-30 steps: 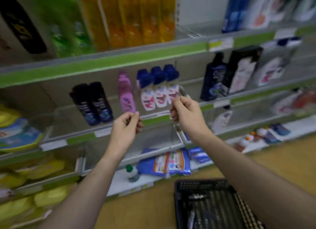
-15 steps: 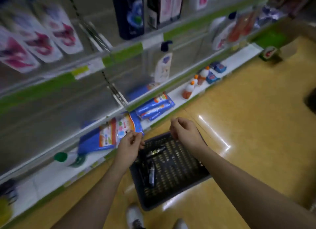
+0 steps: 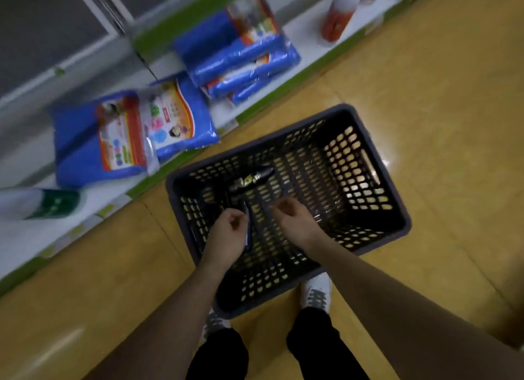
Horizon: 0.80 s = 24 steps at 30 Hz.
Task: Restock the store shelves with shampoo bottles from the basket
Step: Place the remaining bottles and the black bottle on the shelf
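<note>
Dark bottles (image 3: pixel 252 179) in black basket (image 3: pixel 255 145)

Bottle (image 3: pixel 252 179) in basket (image 3: pixel 256 144), shelf (image 3: pixel 307 37) behind
</note>
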### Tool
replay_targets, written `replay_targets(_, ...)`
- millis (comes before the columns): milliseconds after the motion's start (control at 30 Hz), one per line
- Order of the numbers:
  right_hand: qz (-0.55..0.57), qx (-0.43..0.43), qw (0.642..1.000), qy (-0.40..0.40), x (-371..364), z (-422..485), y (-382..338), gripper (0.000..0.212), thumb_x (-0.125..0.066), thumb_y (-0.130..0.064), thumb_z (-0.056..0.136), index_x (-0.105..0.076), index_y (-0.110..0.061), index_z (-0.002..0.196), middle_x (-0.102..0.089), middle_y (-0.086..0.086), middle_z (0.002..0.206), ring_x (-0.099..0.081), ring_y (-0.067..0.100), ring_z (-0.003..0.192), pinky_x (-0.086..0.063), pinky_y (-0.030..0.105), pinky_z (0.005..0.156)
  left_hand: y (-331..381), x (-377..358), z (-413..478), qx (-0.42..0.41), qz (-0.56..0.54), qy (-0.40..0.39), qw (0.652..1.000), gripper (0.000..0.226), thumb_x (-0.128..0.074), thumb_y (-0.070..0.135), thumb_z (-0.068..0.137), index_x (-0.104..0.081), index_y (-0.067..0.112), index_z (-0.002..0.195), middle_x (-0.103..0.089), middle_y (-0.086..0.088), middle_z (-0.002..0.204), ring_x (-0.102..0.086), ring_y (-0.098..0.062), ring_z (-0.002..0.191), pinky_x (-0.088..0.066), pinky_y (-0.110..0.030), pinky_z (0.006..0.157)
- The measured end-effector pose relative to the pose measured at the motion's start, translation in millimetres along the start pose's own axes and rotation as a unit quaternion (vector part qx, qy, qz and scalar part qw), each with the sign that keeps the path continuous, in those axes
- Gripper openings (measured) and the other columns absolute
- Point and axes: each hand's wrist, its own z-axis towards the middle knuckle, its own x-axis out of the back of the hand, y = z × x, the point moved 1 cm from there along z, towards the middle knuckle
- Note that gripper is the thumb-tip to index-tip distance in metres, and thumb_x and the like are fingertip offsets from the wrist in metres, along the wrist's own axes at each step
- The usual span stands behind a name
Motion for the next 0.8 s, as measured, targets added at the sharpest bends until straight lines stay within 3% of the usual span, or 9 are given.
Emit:
replay_targets(133,-0.003,-0.046,0.998,-0.032,-30,65,48,0.037,-0.053,-0.028,0.102,-0.046,-0.01,0.133,-0.055,-0.001,0.102,-0.053,0.02,0.1,-0.042,0.033,0.086,-39,-33,44,0.029,0.03,0.004,0.999,0.017,-0.047,0.029,0.104,-0.056,0.02,0.116,-0.06,0.007,0.102,-0.055,-0.008,0.084,-0.038,-0.016,0.061)
replay_targets(267,-0.009,-0.066,0.998,-0.002,-54,119,89,0.029,-0.057,-0.023,0.1,-0.051,-0.014,0.126,-0.058,-0.006,0.099,-0.055,0.019,0.102,-0.044,0.032,0.086,-67,-47,77,0.055,0.054,0.024,0.997,0.025,-0.045,0.023,0.105,-0.056,0.013,0.125,-0.055,0.004,0.107,-0.052,-0.013,0.093,-0.038,-0.022,0.073)
replay_targets(400,-0.067,-0.097,0.993,-0.011,-78,165,122,0.046,-0.066,-0.028,0.093,-0.046,-0.015,0.133,-0.059,0.004,0.122,-0.058,0.028,0.115,-0.049,0.038,0.089,-89,-49,106,0.069,0.062,0.048,0.995,0.026,-0.044,0.023,0.105,-0.056,0.015,0.127,-0.056,0.004,0.109,-0.05,-0.012,0.09,-0.038,-0.022,0.065)
replay_targets(567,-0.124,-0.119,0.985,0.015,-115,195,137,0.084,-0.073,-0.031,0.086,-0.019,-0.014,0.147,-0.042,0.016,0.143,-0.045,0.038,0.13,-0.046,0.049,0.103,-94,-48,122,0.062,0.033,0.072,0.995,0.024,-0.049,0.024,0.103,-0.055,0.018,0.125,-0.058,0.006,0.111,-0.052,-0.008,0.084,-0.035,-0.012,0.061)
replay_targets(667,-0.157,-0.123,0.978,0.053,-133,201,141,0.087,-0.068,-0.022,0.09,-0.008,-0.01,0.152,-0.028,0.022,0.152,-0.036,0.042,0.138,-0.041,0.046,0.107,-91,-47,126,0.06,0.015,0.087,0.994,0.024,-0.05,0.025,0.103,-0.054,0.019,0.126,-0.061,0.006,0.111,-0.054,-0.007,0.082,-0.038,-0.014,0.062)
replay_targets(800,-0.1,-0.111,0.986,0.07,-138,194,137,0.085,-0.066,-0.031,0.091,-0.013,-0.006,0.152,-0.026,0.021,0.154,-0.036,0.042,0.138,-0.039,0.043,0.109,-87,-43,122,0.047,0.005,0.08,0.996,0.025,-0.051,0.024,0.103,-0.054,0.018,0.126,-0.062,0.005,0.113,-0.057,-0.012,0.092,-0.041,-0.02,0.069)
